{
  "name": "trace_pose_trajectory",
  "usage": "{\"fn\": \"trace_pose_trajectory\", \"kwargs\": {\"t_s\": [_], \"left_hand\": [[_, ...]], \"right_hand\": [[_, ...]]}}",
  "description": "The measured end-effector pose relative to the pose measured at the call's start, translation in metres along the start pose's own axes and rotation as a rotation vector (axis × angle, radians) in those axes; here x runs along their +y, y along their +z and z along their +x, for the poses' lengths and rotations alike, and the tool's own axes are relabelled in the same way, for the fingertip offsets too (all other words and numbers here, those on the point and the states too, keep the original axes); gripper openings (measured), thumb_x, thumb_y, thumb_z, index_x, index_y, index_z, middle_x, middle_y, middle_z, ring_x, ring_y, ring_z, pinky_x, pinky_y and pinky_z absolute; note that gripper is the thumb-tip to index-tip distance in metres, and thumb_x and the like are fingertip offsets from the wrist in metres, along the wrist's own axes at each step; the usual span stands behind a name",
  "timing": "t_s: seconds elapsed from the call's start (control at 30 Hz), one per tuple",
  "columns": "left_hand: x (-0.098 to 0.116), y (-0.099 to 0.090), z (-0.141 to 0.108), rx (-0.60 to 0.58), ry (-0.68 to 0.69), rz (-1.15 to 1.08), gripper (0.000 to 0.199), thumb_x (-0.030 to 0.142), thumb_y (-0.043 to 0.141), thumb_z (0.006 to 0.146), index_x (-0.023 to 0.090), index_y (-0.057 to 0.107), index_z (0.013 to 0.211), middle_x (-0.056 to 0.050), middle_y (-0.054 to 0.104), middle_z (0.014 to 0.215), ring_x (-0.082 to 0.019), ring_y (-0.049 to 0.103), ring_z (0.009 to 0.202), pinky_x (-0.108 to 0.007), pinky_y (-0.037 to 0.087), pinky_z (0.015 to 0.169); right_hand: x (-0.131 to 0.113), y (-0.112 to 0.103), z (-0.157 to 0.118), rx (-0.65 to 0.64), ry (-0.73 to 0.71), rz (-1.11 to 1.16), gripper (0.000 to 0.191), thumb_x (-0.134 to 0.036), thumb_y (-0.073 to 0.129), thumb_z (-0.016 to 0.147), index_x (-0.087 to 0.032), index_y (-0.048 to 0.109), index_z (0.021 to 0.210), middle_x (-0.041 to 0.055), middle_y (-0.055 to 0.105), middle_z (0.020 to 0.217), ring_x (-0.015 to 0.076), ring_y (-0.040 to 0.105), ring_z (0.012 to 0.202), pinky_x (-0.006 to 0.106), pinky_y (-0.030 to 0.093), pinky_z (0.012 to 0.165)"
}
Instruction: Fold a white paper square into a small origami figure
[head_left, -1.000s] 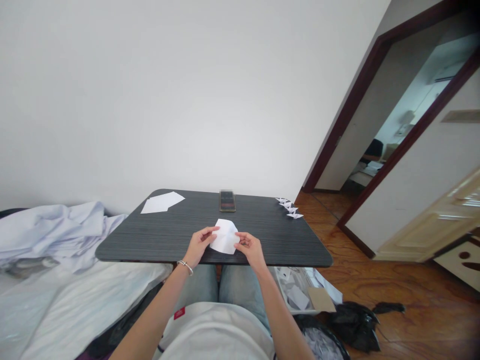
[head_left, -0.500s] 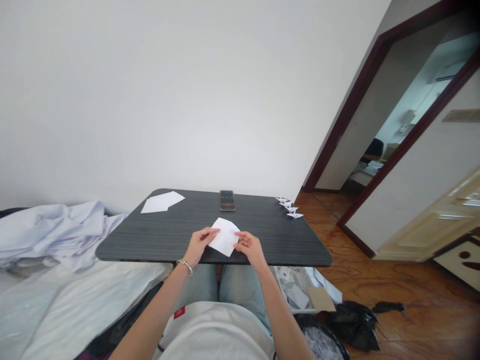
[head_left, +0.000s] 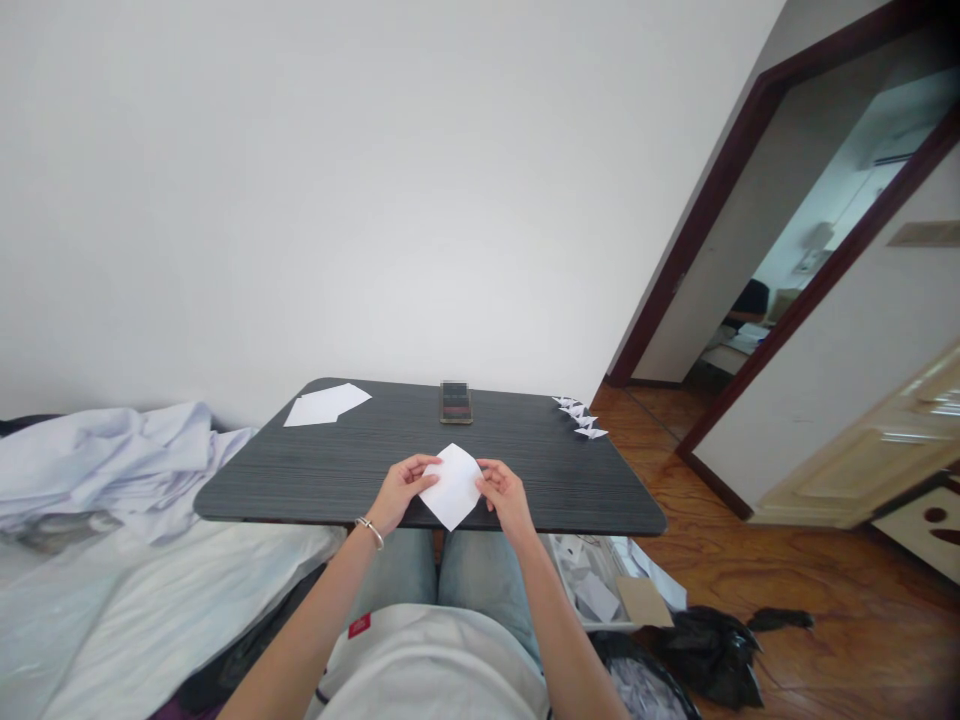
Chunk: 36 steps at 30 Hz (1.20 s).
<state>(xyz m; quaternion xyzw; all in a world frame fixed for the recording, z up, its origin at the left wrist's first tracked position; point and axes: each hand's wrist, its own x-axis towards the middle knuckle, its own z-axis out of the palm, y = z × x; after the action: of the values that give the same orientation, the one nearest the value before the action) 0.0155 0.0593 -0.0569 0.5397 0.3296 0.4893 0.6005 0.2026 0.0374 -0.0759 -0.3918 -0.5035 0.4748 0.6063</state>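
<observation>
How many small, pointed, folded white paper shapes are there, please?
4 small, pointed, folded white paper shapes show, in a slanting row near the far right corner of the dark, rectangular table: one farthest, two between, one nearest. They crowd together, so another could be hidden.

Sheet (head_left: 451,488): underside hidden; L hand (head_left: 399,490) & R hand (head_left: 508,496) at its sides, exact fingertip contact too sm. to tell. Forearms (head_left: 324,600) cut by btm edge. Phone (head_left: 456,402): screen txt unreadable. White folded shapes (head_left: 591,433) overlap, folds too sm. to make out. Red tag (head_left: 359,625): lettering illegible. Legs (head_left: 480,565) partly hidden under desk (head_left: 570,490). Bag of scraps (head_left: 645,690) cut off at btm, cloth heap (head_left: 135,450) at L edge. Rm thru doorway (head_left: 656,310) blurry.
</observation>
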Motion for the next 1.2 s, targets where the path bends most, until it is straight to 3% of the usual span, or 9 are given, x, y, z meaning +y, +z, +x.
{"fn": "trace_pose_trajectory", "kwargs": {"t_s": [0.1, 0.27, 0.33, 0.57, 0.87, 1.2], "left_hand": [[0.001, 0.000, -0.001, -0.020, -0.004, -0.031, 0.049, 0.025, 0.069, 0.061, 0.014, 0.055, 0.107, -0.007, 0.067, 0.085, -0.016, 0.060, 0.069, -0.024, 0.043, 0.061], [0.001, -0.002, 0.000, -0.041, -0.015, -0.001, 0.038, 0.025, 0.069, 0.063, 0.013, 0.061, 0.098, -0.008, 0.066, 0.089, -0.016, 0.059, 0.071, -0.023, 0.043, 0.060], [0.000, -0.002, 0.000, -0.047, -0.007, 0.010, 0.036, 0.025, 0.068, 0.063, 0.013, 0.062, 0.097, -0.008, 0.067, 0.085, -0.015, 0.059, 0.069, -0.022, 0.043, 0.058], [-0.001, -0.002, 0.001, -0.055, -0.007, 0.032, 0.038, 0.025, 0.068, 0.062, 0.012, 0.061, 0.097, -0.007, 0.067, 0.078, -0.015, 0.059, 0.066, -0.022, 0.043, 0.056], [-0.003, -0.002, 0.002, -0.045, 0.043, 0.147, 0.023, 0.028, 0.068, 0.061, 0.012, 0.064, 0.077, -0.004, 0.064, 0.066, -0.014, 0.056, 0.060, -0.022, 0.041, 0.055], [0.006, 0.001, -0.001, -0.080, 0.081, 0.195, 0.017, 0.027, 0.069, 0.061, 0.012, 0.063, 0.062, 0.001, 0.054, 0.060, -0.010, 0.048, 0.057, -0.021, 0.036, 0.054]], "right_hand": [[-0.005, 0.002, -0.003, -0.044, 0.015, -0.029, 0.032, -0.025, 0.061, 0.068, -0.019, 0.056, 0.099, -0.0046, 0.053, 0.059, 0.0062, 0.040, 0.042, 0.014, 0.029, 0.031], [-0.012, 0.005, -0.008, -0.143, 0.014, -0.033, 0.055, -0.024, 0.057, 0.072, -0.023, 0.040, 0.124, -0.0068, 0.047, 0.055, 0.0066, 0.038, 0.043, 0.015, 0.035, 0.034], [-0.012, 0.005, -0.008, -0.160, 0.011, -0.029, 0.057, -0.025, 0.056, 0.072, -0.023, 0.039, 0.126, -0.0066, 0.046, 0.056, 0.0073, 0.040, 0.046, 0.015, 0.039, 0.036], [-0.011, 0.007, -0.009, -0.152, 0.000, -0.064, 0.049, -0.026, 0.058, 0.071, -0.022, 0.047, 0.119, -0.0038, 0.051, 0.064, 0.0090, 0.049, 0.052, 0.018, 0.045, 0.042], [-0.009, 0.008, -0.012, -0.168, -0.015, -0.128, 0.034, -0.027, 0.058, 0.072, -0.021, 0.051, 0.104, -0.0002, 0.061, 0.071, 0.0122, 0.057, 0.055, 0.020, 0.047, 0.045], [-0.003, 0.010, -0.013, -0.194, 0.000, -0.209, 0.019, -0.035, 0.059, 0.070, -0.018, 0.059, 0.078, -0.0044, 0.057, 0.049, 0.0109, 0.053, 0.041, 0.019, 0.043, 0.038]]}}
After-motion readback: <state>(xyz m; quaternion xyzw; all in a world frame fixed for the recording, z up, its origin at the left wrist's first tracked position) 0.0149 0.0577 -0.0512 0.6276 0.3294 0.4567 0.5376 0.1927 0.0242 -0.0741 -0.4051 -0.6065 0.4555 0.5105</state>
